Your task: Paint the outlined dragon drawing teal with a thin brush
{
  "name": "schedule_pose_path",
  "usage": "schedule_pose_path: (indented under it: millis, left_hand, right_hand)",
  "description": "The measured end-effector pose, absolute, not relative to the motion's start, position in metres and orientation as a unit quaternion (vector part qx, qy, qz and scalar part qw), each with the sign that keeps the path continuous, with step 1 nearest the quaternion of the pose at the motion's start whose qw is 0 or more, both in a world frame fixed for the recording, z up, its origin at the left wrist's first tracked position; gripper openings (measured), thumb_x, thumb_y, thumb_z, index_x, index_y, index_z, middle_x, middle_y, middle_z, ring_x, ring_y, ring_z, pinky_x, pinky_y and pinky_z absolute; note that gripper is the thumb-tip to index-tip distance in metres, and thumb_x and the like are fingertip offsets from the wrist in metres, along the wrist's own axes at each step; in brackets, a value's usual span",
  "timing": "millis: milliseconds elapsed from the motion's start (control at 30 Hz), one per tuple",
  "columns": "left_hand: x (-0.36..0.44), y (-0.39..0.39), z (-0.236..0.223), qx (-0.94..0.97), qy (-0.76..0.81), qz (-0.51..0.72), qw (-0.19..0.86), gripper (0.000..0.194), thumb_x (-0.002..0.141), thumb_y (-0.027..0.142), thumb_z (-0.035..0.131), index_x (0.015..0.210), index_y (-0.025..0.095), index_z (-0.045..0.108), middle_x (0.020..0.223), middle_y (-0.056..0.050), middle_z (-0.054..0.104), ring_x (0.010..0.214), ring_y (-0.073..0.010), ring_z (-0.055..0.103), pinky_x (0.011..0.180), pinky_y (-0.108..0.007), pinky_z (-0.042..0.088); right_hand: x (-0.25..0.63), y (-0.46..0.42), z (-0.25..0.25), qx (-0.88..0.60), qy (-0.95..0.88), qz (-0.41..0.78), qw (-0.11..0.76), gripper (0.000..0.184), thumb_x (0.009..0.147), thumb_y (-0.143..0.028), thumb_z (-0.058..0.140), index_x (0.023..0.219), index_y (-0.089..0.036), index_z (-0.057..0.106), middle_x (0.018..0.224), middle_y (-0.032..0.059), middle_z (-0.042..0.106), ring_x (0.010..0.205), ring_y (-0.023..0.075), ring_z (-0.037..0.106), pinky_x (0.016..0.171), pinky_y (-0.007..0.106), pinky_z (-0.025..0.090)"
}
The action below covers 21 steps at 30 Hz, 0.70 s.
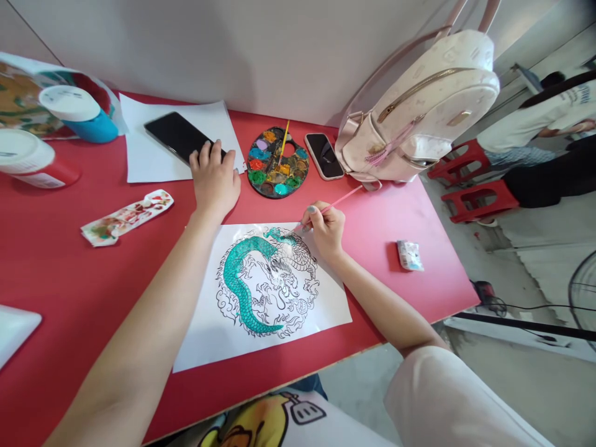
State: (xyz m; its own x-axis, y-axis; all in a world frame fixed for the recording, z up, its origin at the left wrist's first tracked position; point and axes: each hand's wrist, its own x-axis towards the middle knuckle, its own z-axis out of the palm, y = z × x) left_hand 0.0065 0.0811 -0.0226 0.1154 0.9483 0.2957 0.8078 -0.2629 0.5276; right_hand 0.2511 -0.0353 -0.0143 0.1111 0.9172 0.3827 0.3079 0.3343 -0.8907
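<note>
My right hand [328, 228] pinches a thin pink paintbrush [348, 195], its tip down at the upper right of a dragon drawing [242, 292]. Teal paint covers the dragon's long curved body and a small piece at the top; the other parts are black outlines on white paper [195, 347]. Above the sheet, my left hand [215, 183] lies flat with fingers spread, the fingertips on the lower end of a black phone [174, 135]. Between and beyond my hands sits a round paint palette [278, 135] with several colours, a yellow brush [284, 141] resting across it.
White sheets [149, 164] lie under the phone. At left are a blue-and-white bottle [77, 112], a red-and-white bottle [35, 162] and a paint-smeared strip [128, 217]. A second phone [325, 155], a backpack [419, 105] and a small packet [410, 255] occupy the right. People sit beyond.
</note>
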Motion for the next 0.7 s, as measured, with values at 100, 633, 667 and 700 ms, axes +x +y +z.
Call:
schedule_pose_path:
  millis: [100, 633, 667, 700]
  left_hand:
    - [0.0054, 0.0811, -0.0203, 0.742, 0.604, 0.268, 0.118, 0.052, 0.105, 0.033, 0.063, 0.156, 0.032, 0.071, 0.190, -0.011, 0.051, 0.179, -0.0484, 0.037, 0.147, -0.081, 0.022]
    - [0.0065, 0.0801, -0.0214, 0.733, 0.613, 0.272, 0.115, 0.050, 0.108, 0.032, 0.058, 0.156, 0.033, 0.071, 0.190, -0.010, 0.051, 0.180, -0.0449, 0.037, 0.149, -0.077, 0.021]
    - [0.0068, 0.0801, -0.0221, 0.732, 0.612, 0.277, 0.112, 0.050, 0.108, 0.032, 0.057, 0.156, 0.033, 0.070, 0.189, -0.010, 0.052, 0.179, -0.0449, 0.038, 0.149, -0.077, 0.021]
    - [0.0071, 0.0801, -0.0229, 0.732, 0.610, 0.283, 0.110, 0.051, 0.108, 0.032, 0.057, 0.157, 0.034, 0.070, 0.188, -0.010, 0.053, 0.179, -0.0451, 0.039, 0.148, -0.078, 0.021]
  right_hand:
    - [0.2500, -0.0345, -0.0147, -0.504, -0.603, 0.282, 0.550, 0.074, 0.105, -0.085, 0.066, 0.061, -0.025, 0.062, 0.054, -0.0006, 0.061, 0.046, 0.0118, 0.049, 0.049, 0.029, 0.046]
    - [0.2499, -0.0356, -0.0143, -0.535, -0.572, 0.248, 0.570, 0.079, 0.107, -0.090, 0.058, 0.059, -0.026, 0.056, 0.048, -0.0043, 0.050, 0.042, 0.0102, 0.044, 0.046, 0.027, 0.041]
    - [0.2500, -0.0357, -0.0141, -0.536, -0.573, 0.248, 0.568, 0.079, 0.107, -0.090, 0.057, 0.059, -0.026, 0.056, 0.048, -0.0045, 0.050, 0.043, 0.0102, 0.045, 0.046, 0.027, 0.041]
    - [0.2501, -0.0358, -0.0139, -0.537, -0.575, 0.249, 0.565, 0.079, 0.107, -0.090, 0.057, 0.060, -0.027, 0.056, 0.048, -0.0045, 0.050, 0.043, 0.0103, 0.045, 0.046, 0.027, 0.041]
